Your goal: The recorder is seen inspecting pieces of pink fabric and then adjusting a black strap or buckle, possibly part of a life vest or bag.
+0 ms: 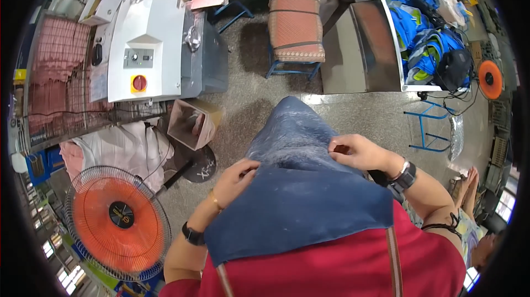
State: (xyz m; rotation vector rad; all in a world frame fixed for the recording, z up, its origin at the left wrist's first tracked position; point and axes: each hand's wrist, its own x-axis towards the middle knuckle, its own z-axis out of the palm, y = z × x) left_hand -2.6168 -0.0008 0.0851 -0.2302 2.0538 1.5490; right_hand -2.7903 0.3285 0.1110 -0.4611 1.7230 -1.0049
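Observation:
A dark blue apron (298,192) with pale dusty smears covers my front over a red shirt, its two striped straps running over the shoulders. My left hand (234,182) is at the apron's left side, fingers curled and pressed against the cloth. On the other side, my right hand (358,152) pinches the apron between thumb and fingers at about waist height. The cloth between the hands lies in folds. Dark bands circle both of my wrists.
A white machine (144,43) with a red knob stands front left, a waste bin (187,124) beside it. An orange fan (118,225) is near left. Ahead is a padded stool (297,26); right, blue-green bags (425,37) and a blue stool frame (428,125). Another person's hands (468,186) show far right.

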